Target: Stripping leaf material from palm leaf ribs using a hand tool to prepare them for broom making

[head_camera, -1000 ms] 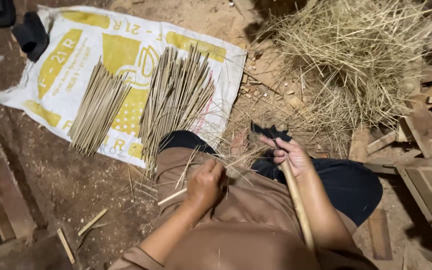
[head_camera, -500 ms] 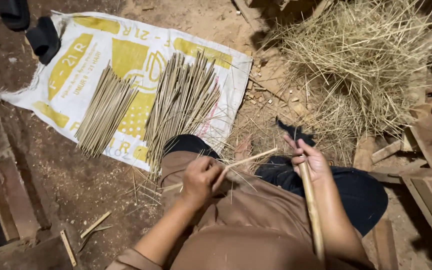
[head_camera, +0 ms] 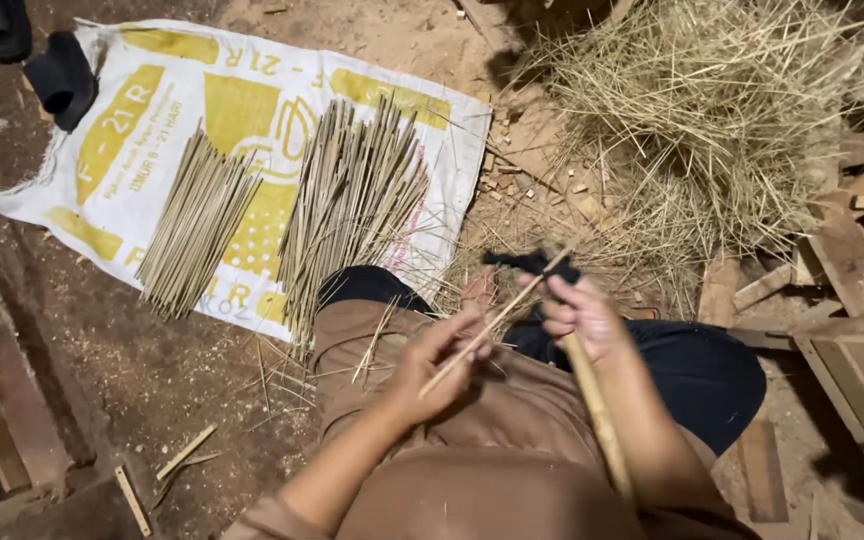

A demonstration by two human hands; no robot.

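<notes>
Head view, looking down at a seated person's lap. I see the left hand [head_camera: 437,365] closed, its fingers [head_camera: 457,335] pinching the near end of a thin bamboo splint [head_camera: 497,322]. The right hand [head_camera: 577,315] is also closed, gripping a knife with a long pale wooden handle [head_camera: 597,415] and a dark blade [head_camera: 527,263].

Change from half a second ago: the splint lay nearly level across the knees; it now tilts steeply, and the two hands stand closer together. I judge that the splint is being drawn along the blade, a shaving stroke in progress rather than finished.

Orientation: the splint's long axis runs diagonally, from lower left at the left hand up to the right, its far tip meeting the blade just above the right hand. The knife handle runs the opposite way, down and right along the forearm.

Beyond the knees, two fans of finished sticks [head_camera: 352,210] lie on a white and yellow sack [head_camera: 102,150] on the earth floor; a heap of shavings [head_camera: 712,110] lies to the right.
</notes>
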